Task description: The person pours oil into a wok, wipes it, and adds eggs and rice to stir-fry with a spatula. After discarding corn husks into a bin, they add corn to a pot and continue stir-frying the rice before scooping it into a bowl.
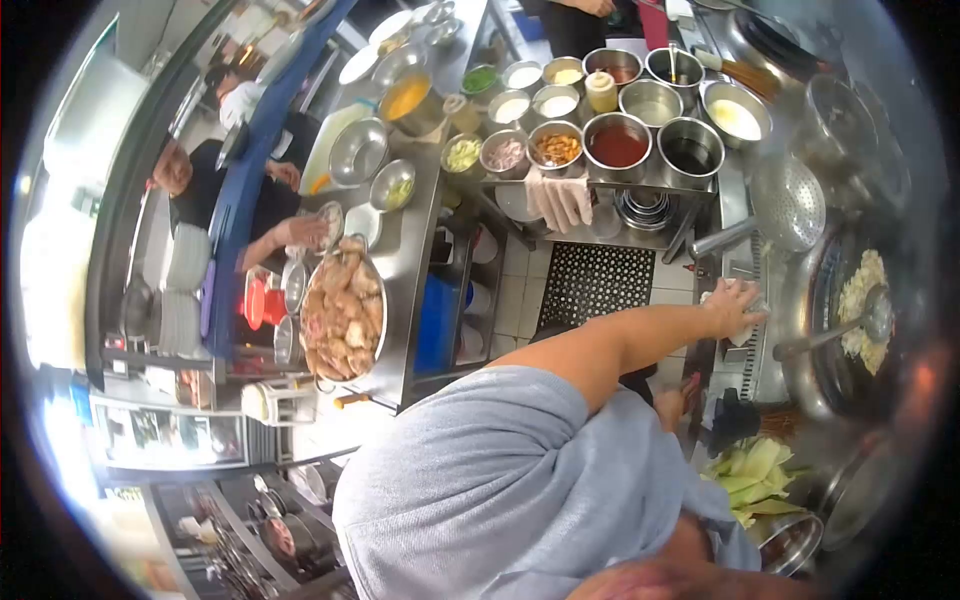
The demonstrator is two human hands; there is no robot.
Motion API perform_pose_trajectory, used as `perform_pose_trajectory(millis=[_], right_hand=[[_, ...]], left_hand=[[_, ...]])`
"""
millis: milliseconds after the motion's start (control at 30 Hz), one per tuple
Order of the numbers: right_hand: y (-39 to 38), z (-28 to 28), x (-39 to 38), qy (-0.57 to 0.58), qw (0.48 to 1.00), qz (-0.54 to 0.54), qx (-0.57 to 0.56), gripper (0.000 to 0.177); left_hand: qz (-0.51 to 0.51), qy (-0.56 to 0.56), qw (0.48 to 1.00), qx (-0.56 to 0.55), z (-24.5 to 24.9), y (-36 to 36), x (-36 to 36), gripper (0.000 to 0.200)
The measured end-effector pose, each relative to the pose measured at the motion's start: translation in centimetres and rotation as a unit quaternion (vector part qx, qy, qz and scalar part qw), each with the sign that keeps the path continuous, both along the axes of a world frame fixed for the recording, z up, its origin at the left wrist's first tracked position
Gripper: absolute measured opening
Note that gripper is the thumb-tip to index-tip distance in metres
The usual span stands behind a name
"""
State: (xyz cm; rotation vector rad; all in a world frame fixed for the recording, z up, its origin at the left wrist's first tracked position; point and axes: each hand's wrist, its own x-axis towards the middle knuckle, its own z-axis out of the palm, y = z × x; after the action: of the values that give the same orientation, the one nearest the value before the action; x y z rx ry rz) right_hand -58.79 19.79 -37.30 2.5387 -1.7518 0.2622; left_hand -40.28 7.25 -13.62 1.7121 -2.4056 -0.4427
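My left hand (pixel 737 308) reaches out over the stove's front ledge and holds a white cloth (pixel 742 334) against it, with its fingers bent over the cloth. Lower down, close to my body, my right hand (pixel 672 408) is closed around something red (pixel 690 386), too small to make out. Right of my left hand, a wok (pixel 812 372) holds pale, chopped food (pixel 862 310) and a ladle (pixel 877 316). A perforated strainer (pixel 790 203) rests above it, its handle pointing toward my left hand.
Metal pots of sauces and ingredients (pixel 617 146) stand on a shelf at the top. A large tray of raw meat (pixel 342 312) sits on the left counter. A co-worker (pixel 215 190) stands beyond it. Green leaves (pixel 755 475) lie at lower right; a black mat (pixel 595 285) covers the floor.
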Motion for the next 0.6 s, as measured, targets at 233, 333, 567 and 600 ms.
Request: perform_pose_trajectory(millis=[233, 333, 567, 600], right_hand=[[-0.9, 7.3, 9.0, -0.213, 0.838, 0.032, 0.501, 0.038], [9.8, 8.8, 8.2, -0.217, 0.898, 0.223, 0.310, 0.030], [37.1, 26.1, -27.4, -0.393, 0.867, -0.088, 0.294, 0.038], [41.5, 26.5, -31.8, -0.381, 0.891, -0.126, 0.211, 0.036]], left_hand=[[0.166, 0.253, 0.952, -0.042, -1.3, 8.8, 4.8, 0.027], [0.115, 0.117, 0.986, 0.040, 1.4, 18.2, 6.1, 0.028], [-0.258, -0.054, 0.896, 0.358, -2.8, 41.0, -18.4, 0.037], [-0.276, -0.064, 0.892, 0.353, -1.7, 45.3, -22.0, 0.037]])
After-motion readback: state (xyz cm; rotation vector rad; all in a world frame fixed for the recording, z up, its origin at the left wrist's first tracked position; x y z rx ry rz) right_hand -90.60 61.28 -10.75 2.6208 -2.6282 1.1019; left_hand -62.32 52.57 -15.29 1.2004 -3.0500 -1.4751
